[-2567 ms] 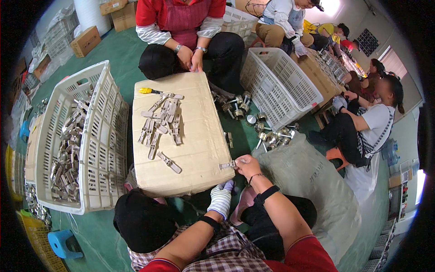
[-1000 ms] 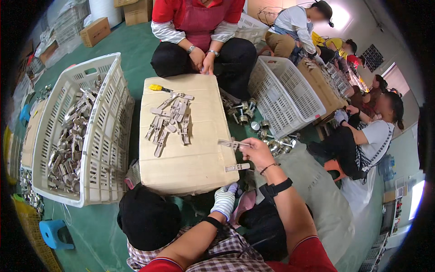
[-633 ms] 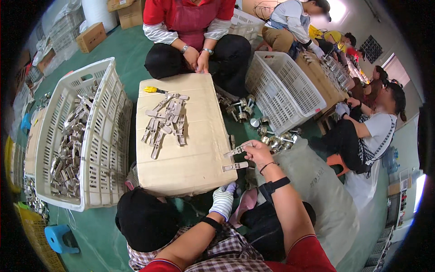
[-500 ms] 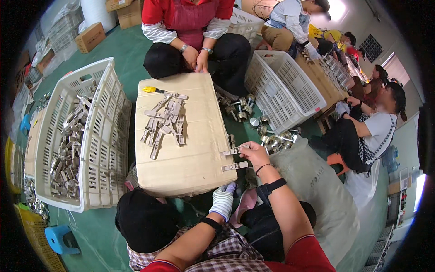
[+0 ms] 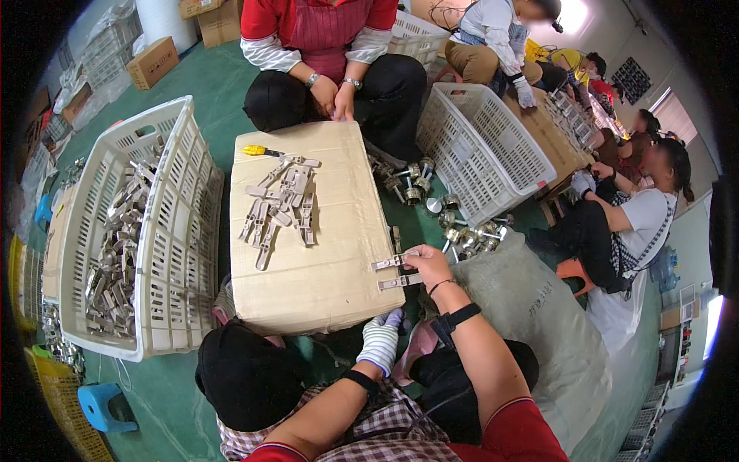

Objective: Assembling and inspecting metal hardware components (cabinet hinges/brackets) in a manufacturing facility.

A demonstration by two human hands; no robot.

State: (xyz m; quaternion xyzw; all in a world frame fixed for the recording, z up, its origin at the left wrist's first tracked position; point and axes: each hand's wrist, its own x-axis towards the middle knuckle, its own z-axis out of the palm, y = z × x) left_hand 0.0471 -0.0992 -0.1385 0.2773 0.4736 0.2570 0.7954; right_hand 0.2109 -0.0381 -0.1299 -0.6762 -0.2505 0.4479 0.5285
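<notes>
My right hand [image 5: 429,266] is at the right edge of a tan cardboard box [image 5: 331,277], thumb and fingers pinching the end of a grey metal clip [image 5: 387,262]. That clip lies over the box's edge. Just nearer to me, a second metal clip [image 5: 396,283] juts over the same edge. My left hand [image 5: 379,343], in a striped white glove, rests low against the box's near side. Its fingers look curled together, and whatever they hold is hidden. On the box's far half lies a loose pile of similar clips [image 5: 289,196], beside a yellow-handled tool [image 5: 258,151].
A white crate [image 5: 181,254] full of metal parts stands left of the box. Another white crate [image 5: 493,146], round-headed metal parts [image 5: 469,239] and a pale sack [image 5: 531,323] are on the right. A person [image 5: 331,46] sits opposite, hands together; others work at back right.
My right hand has shifted slightly left and nearer, bringing the clip closer to the second one. My left hand stays in place. At the back right, a co-worker's gloved hand has moved.
</notes>
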